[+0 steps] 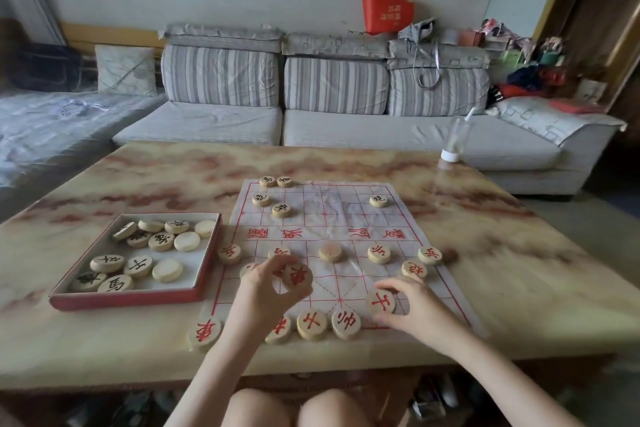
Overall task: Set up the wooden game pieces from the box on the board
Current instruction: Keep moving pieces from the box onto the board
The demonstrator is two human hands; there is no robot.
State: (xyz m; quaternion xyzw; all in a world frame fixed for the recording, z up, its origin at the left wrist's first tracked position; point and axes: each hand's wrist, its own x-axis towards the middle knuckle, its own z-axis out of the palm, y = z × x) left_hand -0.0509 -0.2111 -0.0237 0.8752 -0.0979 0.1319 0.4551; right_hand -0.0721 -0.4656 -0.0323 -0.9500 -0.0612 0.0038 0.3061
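Wooden discs are filling the near half of the white cloth board printed with red grid lines (332,215). From the head view, it is lying on the cream-and-rust marbled table top (519,270).

The left hand (266,291) is hovering over the board's near-left part. Its thumb and fingers are curling round a pale round wooden piece with a red character (297,276), lifted clear and tilted toward the camera. The right hand (415,310) is pinching a second red-marked wooden disc (381,302) by its rim, low over the near row. I cannot tell whether that disc is touching the cloth.

Just left of it, the near-row red-lettered discs (311,322) are sitting side by side. A line of smaller red-lettered discs (379,253) is standing further up. On the far side, a few black-lettered discs (281,210) are already standing.

The shallow red-edged box with a white floor (124,298) is sitting just beside the board's left edge. It is holding about a dozen boxed discs (162,241), some black-lettered and some blank side up.

By my reading, the red back row is being finished. The right hand's disc is calling for a flat release on the crossing next to the row's last piece. The left hand's piece is needing a free crossing of its own. After that, the far side is waiting on the box.
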